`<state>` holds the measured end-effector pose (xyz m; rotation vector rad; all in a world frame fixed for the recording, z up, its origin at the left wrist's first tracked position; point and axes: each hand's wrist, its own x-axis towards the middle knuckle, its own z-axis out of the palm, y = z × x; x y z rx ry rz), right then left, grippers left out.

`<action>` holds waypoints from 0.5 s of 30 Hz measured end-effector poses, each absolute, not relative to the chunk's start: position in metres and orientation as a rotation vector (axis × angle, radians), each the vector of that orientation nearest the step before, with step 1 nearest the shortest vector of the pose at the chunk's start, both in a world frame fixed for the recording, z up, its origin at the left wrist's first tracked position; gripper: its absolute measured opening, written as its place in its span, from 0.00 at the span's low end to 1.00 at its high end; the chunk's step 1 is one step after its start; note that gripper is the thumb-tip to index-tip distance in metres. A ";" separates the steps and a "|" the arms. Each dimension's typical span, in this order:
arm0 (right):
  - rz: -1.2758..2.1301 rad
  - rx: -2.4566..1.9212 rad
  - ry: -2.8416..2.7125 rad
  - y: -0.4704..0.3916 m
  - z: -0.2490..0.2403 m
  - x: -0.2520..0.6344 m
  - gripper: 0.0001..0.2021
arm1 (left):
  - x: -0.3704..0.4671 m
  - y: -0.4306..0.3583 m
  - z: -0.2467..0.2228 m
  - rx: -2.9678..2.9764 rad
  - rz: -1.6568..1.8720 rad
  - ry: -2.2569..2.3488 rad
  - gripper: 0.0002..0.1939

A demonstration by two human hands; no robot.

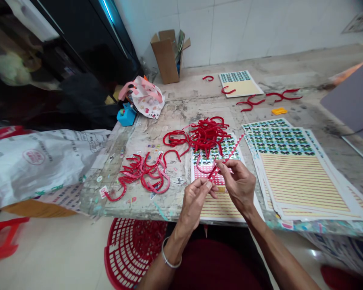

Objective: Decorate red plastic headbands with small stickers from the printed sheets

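My left hand (198, 197) pinches the lower end of a thin red curved band (212, 174) over the front of the table. Close beside it, my right hand (237, 181) grips a red strip with white dots (234, 147), whose free end slants up to the right. The strip's lower part lies along the band; the fingers partly hide where they meet. Beneath both hands is a printed sticker sheet (224, 209) with rows of dotted and yellow strips. Just beyond it lies a heap of red curved bands (210, 133).
More bands, some pink-dotted (148, 173), lie at the left. Overlapping printed sheets (305, 177) cover the right, with a yellow clip-like piece (279, 111) behind. A carton (166, 56), patterned bag (147, 96) and blue tape dispenser (127, 115) stand farther back. A red basket (121, 257) is below.
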<state>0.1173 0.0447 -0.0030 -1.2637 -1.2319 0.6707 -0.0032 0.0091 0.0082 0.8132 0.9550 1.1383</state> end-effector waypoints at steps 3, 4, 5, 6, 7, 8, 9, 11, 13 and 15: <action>0.606 -1.259 -1.293 0.043 -0.001 0.118 0.03 | -0.001 0.011 0.008 0.797 1.130 0.930 0.07; 0.588 -1.255 -1.310 0.042 0.000 0.117 0.03 | 0.000 0.011 0.008 0.792 1.122 0.918 0.08; 0.570 -1.250 -1.320 0.041 0.001 0.117 0.02 | 0.000 0.012 0.008 0.785 1.110 0.907 0.08; 0.551 -1.244 -1.326 0.041 0.002 0.117 0.02 | 0.000 0.012 0.009 0.780 1.094 0.900 0.08; 0.530 -1.238 -1.332 0.040 0.003 0.117 0.02 | -0.001 0.013 0.010 0.776 1.077 0.896 0.09; 0.512 -1.232 -1.341 0.039 0.004 0.117 0.02 | -0.001 0.014 0.011 0.774 1.062 0.894 0.09; 0.501 -1.224 -1.354 0.038 0.004 0.117 0.02 | -0.001 0.015 0.013 0.776 1.052 0.889 0.10; 0.500 -1.201 -1.388 0.036 0.003 0.116 0.03 | -0.001 0.018 0.017 0.792 1.048 0.874 0.11; 0.520 -1.174 -1.425 0.033 -0.001 0.116 0.04 | 0.000 0.022 0.020 0.812 1.046 0.854 0.11; 0.522 -1.150 -1.459 0.030 -0.004 0.117 0.05 | 0.000 0.025 0.021 0.832 1.028 0.846 0.11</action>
